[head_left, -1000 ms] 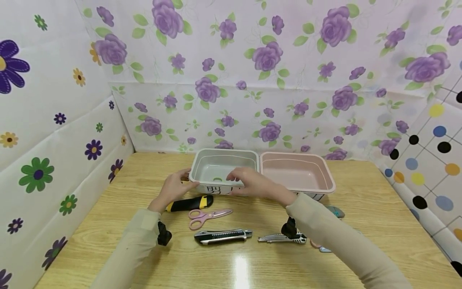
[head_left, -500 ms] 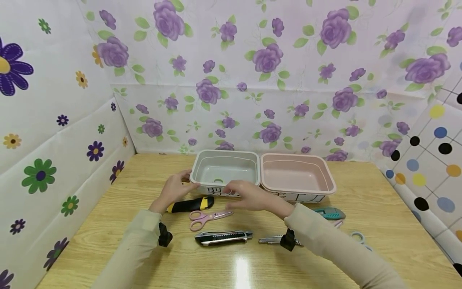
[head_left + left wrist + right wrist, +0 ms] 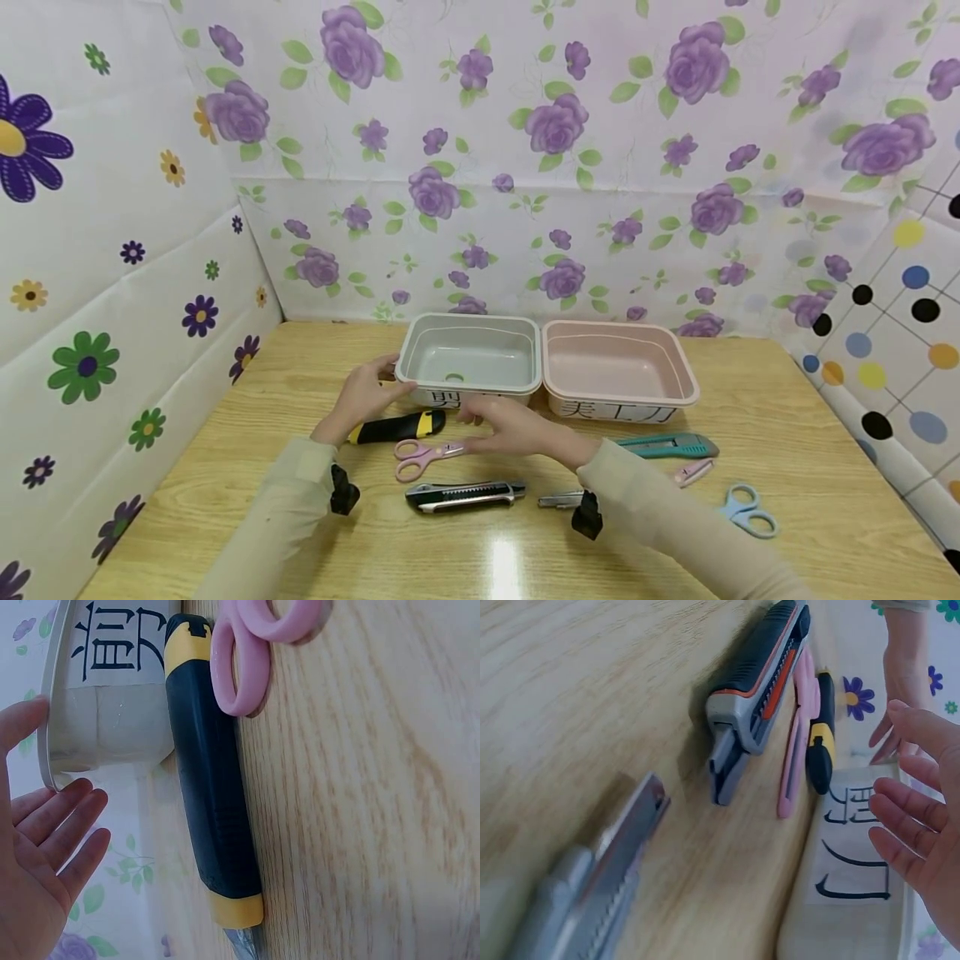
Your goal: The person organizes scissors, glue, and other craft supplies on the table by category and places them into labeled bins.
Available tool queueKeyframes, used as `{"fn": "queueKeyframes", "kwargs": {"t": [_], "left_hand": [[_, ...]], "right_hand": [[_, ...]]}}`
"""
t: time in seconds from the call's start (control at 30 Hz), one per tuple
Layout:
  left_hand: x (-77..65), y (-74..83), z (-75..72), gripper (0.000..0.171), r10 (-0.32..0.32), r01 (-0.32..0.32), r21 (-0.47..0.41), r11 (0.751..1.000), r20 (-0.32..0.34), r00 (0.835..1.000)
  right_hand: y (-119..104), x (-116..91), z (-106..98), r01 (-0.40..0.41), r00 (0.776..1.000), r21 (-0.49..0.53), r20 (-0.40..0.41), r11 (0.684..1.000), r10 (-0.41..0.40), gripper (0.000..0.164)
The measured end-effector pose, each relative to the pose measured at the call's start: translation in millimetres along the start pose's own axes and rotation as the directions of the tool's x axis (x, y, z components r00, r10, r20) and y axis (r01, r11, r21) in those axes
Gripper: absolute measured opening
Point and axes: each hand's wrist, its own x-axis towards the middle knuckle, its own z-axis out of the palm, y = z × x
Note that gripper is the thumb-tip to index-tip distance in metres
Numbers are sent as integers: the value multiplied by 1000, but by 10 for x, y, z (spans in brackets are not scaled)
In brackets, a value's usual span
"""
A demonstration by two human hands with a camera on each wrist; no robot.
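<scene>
My left hand (image 3: 366, 393) is at the near left corner of a grey plastic bin (image 3: 468, 337), thumb on the rim and fingers straight along its left side. My right hand (image 3: 504, 423) hovers in front of this bin with loosely bent fingers and nothing in them. Below its fingertips lie pink scissors (image 3: 420, 457), their tips partly covered by the hand. A black and yellow utility knife (image 3: 214, 787) lies beneath the left hand. Closer to me is a black and silver utility knife (image 3: 465, 496), and a silver one (image 3: 558, 500) sits partly behind the right wrist.
A pink bin (image 3: 615, 337) stands beside the grey one; both carry lettered labels in front. To the right lie a teal utility knife (image 3: 678, 446), a small pink object (image 3: 693, 472) and light blue scissors (image 3: 742, 508). Patterned cloth walls (image 3: 480, 150) enclose the wooden table (image 3: 420, 558).
My right hand has come down and toward me from the grey bin's front to the pink scissors' tips. Its forearm has uncovered the teal knife and blue scissors. The left hand stays put.
</scene>
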Motion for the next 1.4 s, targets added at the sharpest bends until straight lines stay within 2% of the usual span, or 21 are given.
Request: {"fn": "queueKeyframes", "kwargs": {"t": [0.2, 0.4, 0.67, 0.87, 1.4], "left_hand": [[8, -2, 3, 62, -15, 15, -2, 1000, 0, 1000], [17, -19, 11, 62, -23, 23, -17, 1000, 6, 1000], [14, -18, 4, 63, -17, 17, -6, 1000, 6, 1000], [7, -17, 7, 62, -11, 11, -6, 1000, -4, 1000], [9, -42, 23, 64, -9, 9, 1, 1000, -13, 1000]], "right_hand": [[70, 40, 102, -46, 999, 31, -5, 998, 46, 35], [128, 44, 173, -100, 995, 12, 8, 995, 100, 37], [209, 54, 241, -129, 991, -9, 20, 992, 129, 33], [262, 69, 311, -135, 990, -13, 49, 991, 135, 29], [291, 156, 418, -84, 992, -46, 92, 995, 88, 13]]}}
